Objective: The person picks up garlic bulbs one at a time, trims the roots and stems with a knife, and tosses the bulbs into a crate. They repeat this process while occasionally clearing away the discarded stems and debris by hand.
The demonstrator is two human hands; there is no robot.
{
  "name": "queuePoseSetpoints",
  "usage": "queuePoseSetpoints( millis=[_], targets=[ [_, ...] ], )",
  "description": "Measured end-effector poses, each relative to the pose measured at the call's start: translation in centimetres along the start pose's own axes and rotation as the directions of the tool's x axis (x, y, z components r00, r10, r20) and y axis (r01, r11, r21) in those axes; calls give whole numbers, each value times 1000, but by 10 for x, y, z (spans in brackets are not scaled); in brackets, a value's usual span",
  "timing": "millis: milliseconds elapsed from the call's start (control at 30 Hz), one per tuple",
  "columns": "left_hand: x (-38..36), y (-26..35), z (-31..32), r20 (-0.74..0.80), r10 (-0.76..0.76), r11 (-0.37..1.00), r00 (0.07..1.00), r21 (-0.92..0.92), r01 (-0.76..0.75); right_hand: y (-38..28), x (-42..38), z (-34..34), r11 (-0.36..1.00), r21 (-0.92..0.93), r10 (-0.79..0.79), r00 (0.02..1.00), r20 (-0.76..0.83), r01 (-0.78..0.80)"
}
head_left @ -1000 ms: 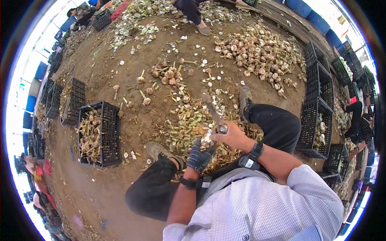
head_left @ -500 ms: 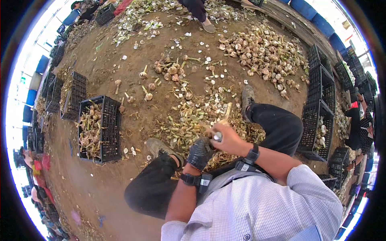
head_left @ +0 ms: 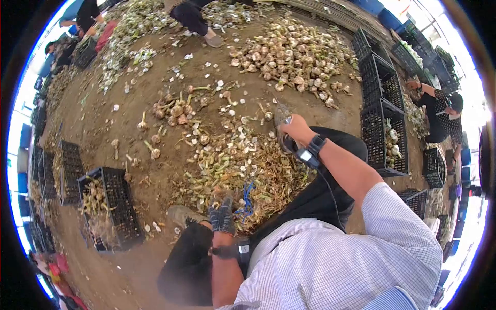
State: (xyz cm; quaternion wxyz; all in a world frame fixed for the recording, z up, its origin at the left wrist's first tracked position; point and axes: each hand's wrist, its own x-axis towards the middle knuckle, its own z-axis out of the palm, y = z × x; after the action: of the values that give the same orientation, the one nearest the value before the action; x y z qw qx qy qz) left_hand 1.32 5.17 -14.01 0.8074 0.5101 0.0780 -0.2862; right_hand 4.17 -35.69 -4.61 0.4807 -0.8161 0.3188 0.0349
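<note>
My left hand [head_left: 221,217], in a dark glove, reaches down over the heap of cut stalks and dry skins [head_left: 227,165] between my legs. Its fingers stretch out, slightly blurred, and I see nothing clearly held in them. Close beside it lies a tangle of blue string [head_left: 248,199]. My bare right hand [head_left: 296,128] is closed near my right shoe. A thin greyish pointed piece [head_left: 281,111] shows at its fingers, too blurred to name. Several garlic bulbs with stalks [head_left: 178,109] lie on the soil ahead.
A large garlic pile [head_left: 294,51] lies at the far right. Black crates [head_left: 380,85] line the right side. Another crate [head_left: 121,206] at the left holds stalked garlic. Other people work nearby, one [head_left: 442,113] at the right and one [head_left: 191,18] ahead.
My hands, earlier together on a stalked piece, have parted. The left has dropped to the heap; the right has moved forward towards my right foot. The view has shifted, and blue string now shows.
</note>
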Motion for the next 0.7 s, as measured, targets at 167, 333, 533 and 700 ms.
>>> queuePoseSetpoints(
  millis=[167, 333, 533, 700],
  targets=[
    [-20, 67, 81, -241, -175, 980, 955, 47, 191, 27, 59, 3, 939, -342, 10, 995, -102, -44],
    [-2, 68, 80, -354, -273, 886, 894, 268, 377, 43, 113, 25, 863, -490, 119, 992, -41, -124],
    [27, 10, 21, -234, -355, 744, 905, 515, 425, 79, 187, 52, 824, -561, 58, 997, -50, -76],
    [36, -5, 16, -371, -493, 800, 787, 163, 577, 105, 246, 71, 802, -596, 43, 999, -8, -39]
  ],
)
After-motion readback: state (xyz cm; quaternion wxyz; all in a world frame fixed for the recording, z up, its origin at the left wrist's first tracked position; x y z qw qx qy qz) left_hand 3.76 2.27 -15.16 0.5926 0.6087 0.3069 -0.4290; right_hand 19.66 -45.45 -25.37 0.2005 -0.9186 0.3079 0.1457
